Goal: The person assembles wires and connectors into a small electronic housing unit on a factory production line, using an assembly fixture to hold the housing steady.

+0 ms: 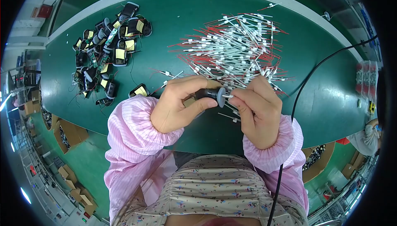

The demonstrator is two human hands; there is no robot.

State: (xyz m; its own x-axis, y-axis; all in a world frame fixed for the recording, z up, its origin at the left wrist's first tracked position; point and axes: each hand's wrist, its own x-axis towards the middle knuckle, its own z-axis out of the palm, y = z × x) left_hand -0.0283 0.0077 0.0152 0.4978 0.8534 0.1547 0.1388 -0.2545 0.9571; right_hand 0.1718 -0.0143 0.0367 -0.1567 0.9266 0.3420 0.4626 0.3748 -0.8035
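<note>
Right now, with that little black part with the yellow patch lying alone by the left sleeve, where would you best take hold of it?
Probably by its two black side edges, coming straight down from above. The black part lies flat on the green table with its yellow face up and bare table around most of it, though the pink sleeve sits close on the near side, so pinch across it left to right.

Both forearms, in pink striped sleeves with gathered cuffs, come up from the lower edge and angle inward until the hands nearly meet over the middle. The left hand (178,104) lies palm-inward, its fingers curled round in a closed grasp with the thumb stretched along the front toward the right. The right hand (258,110) shows its back, fingers bent inward, thumb and forefinger pinched together at the tips.
</note>
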